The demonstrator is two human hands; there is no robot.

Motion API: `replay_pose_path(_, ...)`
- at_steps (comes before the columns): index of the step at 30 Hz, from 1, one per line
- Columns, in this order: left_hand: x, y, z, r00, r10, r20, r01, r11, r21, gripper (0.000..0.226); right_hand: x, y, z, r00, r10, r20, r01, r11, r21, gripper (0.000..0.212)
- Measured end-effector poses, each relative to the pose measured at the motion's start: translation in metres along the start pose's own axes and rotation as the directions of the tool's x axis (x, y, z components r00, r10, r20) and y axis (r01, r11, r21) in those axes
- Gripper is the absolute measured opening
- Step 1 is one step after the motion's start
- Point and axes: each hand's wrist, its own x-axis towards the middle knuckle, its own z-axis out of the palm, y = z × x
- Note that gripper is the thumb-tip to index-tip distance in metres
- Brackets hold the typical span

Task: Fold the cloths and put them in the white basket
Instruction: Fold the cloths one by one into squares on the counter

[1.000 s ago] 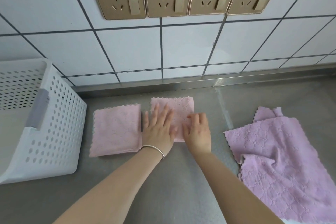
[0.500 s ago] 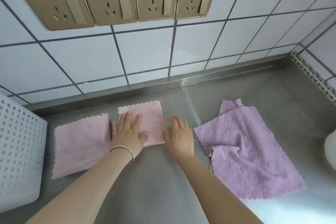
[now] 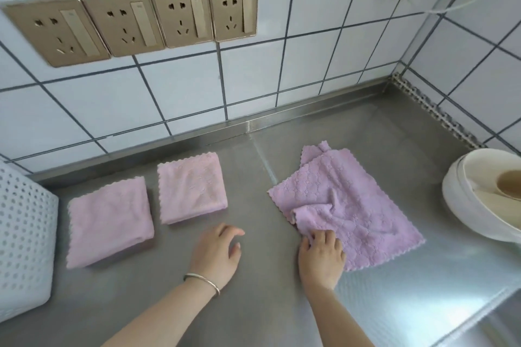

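Purple and rumpled, the unfolded cloth [image 3: 349, 205] lies spread on the steel counter [image 3: 253, 304] under and beyond the right hand [image 3: 321, 258], its scalloped edges wavy, one corner doubled over near the fingers and another cloth's corner peeking out at its far edge. The right hand's fingers curl into that bunched near corner, gripping it. The left hand [image 3: 217, 253] hovers relaxed, fingers loosely spread, holding nothing, just short of the two folded pink cloths: one [image 3: 191, 187] ahead of it, the other [image 3: 110, 218] further to its left, both neat squares. The white basket [image 3: 24, 236] stands at the far left, beyond the pink cloths. Right of the right hand sit white dishes [image 3: 479, 205].
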Motion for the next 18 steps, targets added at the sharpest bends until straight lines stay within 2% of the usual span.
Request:
replay_pose_path(3,0.005,0.02,-0.003,0.996,0.002,0.092,-0.003,1.0,0.006,0.026,0.004,0.012,-0.007,0.998,-0.043,-0.04,0.047,0.995,0.086,0.015)
replay_pose_path(5,0.011,0.039,0.001,0.99,0.031,0.135,-0.032,0.999,0.008,0.028,0.008,0.02,-0.017,0.998,0.003,-0.07,0.011,0.98,0.201,0.008)
replay_pose_path(7,0.019,0.061,0.011,0.986,0.066,0.155,-0.074,0.996,0.048,0.035,0.012,0.027,-0.032,0.995,0.041,-0.087,-0.014,0.957,0.288,0.01)
replay_pose_path(10,0.037,0.092,0.031,0.987,0.102,0.124,-0.115,0.988,0.106,0.054,0.02,0.033,-0.051,0.98,-0.065,-0.189,0.125,0.938,0.323,0.015)
replay_pose_path(13,0.058,0.115,0.047,0.982,0.188,0.019,-0.189,0.97,0.153,0.062,0.031,0.045,-0.064,0.964,-0.183,-0.195,0.235,0.928,0.29,0.02)
replay_pose_path(16,0.075,0.125,0.058,0.978,0.207,0.021,-0.206,0.948,0.244,0.046,0.044,0.061,-0.079,0.973,-0.171,-0.157,0.215,0.921,0.324,0.013)
replay_pose_path(18,0.084,0.12,0.065,0.977,0.211,0.02,-0.21,0.949,0.236,0.031,0.051,0.065,-0.094,0.964,-0.233,-0.13,0.261,0.921,0.29,0.009)
